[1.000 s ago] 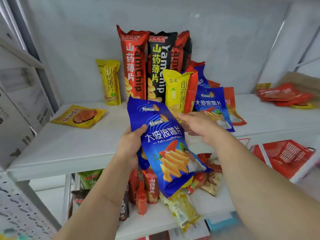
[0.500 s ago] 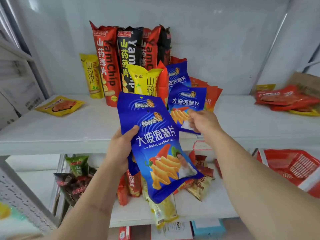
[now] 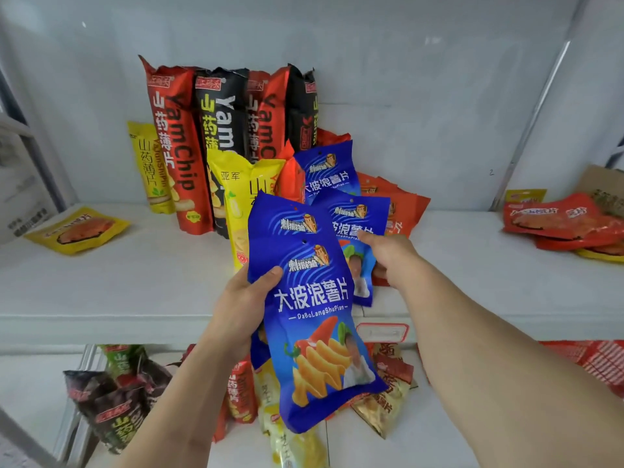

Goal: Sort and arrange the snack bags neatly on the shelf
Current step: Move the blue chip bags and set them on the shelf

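Bright, even light; soft shadows; wide-angle bending at edges; slight blur.

four blue chip bags (image 3: 314, 298), five tall yamchip bags (image 3: 175, 146).

A white shelf board (image 3: 101, 282) runs across the view, with a lower shelf (image 3: 422, 444) under it. Behind stands a pale grey wall (image 3: 422, 79). A slanted metal post (image 3: 533, 123) is at right. The light is soft and even.
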